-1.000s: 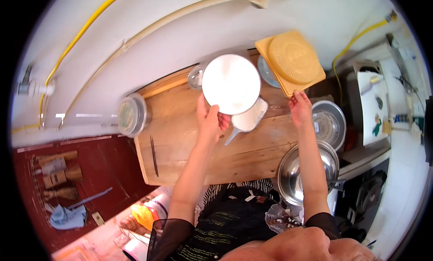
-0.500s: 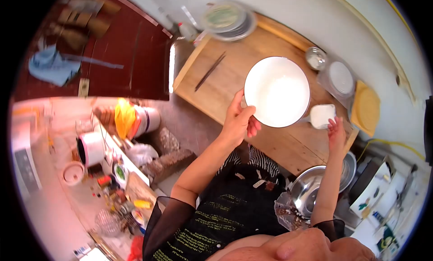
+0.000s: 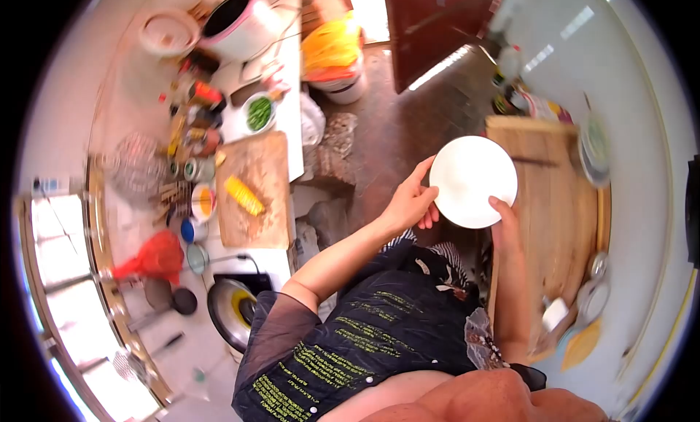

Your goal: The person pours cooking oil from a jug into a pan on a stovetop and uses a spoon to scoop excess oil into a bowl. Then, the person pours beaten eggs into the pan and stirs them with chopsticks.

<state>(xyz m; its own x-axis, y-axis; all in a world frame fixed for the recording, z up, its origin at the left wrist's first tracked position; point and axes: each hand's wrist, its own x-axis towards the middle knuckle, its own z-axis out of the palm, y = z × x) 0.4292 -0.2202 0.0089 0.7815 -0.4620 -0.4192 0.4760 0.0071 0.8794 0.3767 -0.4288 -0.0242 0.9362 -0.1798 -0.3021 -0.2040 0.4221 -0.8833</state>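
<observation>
A white bowl (image 3: 474,181) is held up in front of me, its inside facing my head. At its left rim, my left hand (image 3: 413,201) grips with the thumb on the edge and the fingers around the outside. My right hand (image 3: 506,221) is closed on the lower right rim, thumb over the edge; its other fingers are mostly hidden behind the bowl. The inside of the bowl looks plain white. Just right of it, a pair of dark chopsticks (image 3: 536,161) lies on a wooden table (image 3: 547,225).
On the left counter, a cutting board (image 3: 273,156) bears a corn cob (image 3: 244,195). Near it are a bowl of chopped greens (image 3: 259,113), a pan (image 3: 227,316) and several bottles and jars. A bucket (image 3: 346,87) stands on the floor. Stacked dishes (image 3: 594,152) edge the table.
My view has swung left toward the counter. My right hand, earlier apart near a white item on the table, now grips the bowl's rim. The left hand keeps its hold.
</observation>
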